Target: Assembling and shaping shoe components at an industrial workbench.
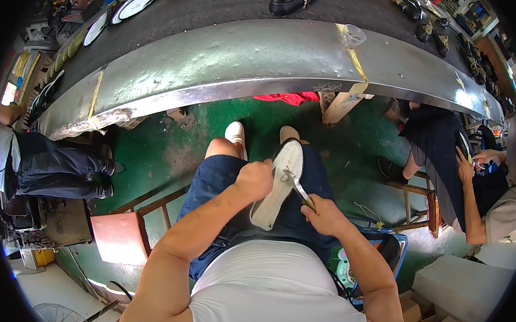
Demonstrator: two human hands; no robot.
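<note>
Work on the white sole-shaped piece (280,191) looks to be underway rather than finished: it lies across the seated person's lap in the middle of the frame, its toe end pointing up and a little right, over the dark shorts (210,187), and a pliers-like tool (300,192) has its metal head at the upper half of its pale face. A small dark mark or opening shows by the tool's tip, but it is too small to tell what has been done there, so how much is left can only be guessed; the outline of the piece seems whole. Other pale soles (136,4) lie at the upper left of the frame on the table (217,48), and a dark shoe (288,1) stands at its top centre; whether these are done or waiting, I cannot tell. As for the grip, the right hand (326,216), just right of the piece, is wrapped around the tool's handles, fully closed on them, while the tool's own tips look slightly parted. The left hand (254,179) is at the left edge of the piece, fingers curled in; their ends are hidden, so I cannot tell whether they pinch that edge or merely rest by it.
</note>
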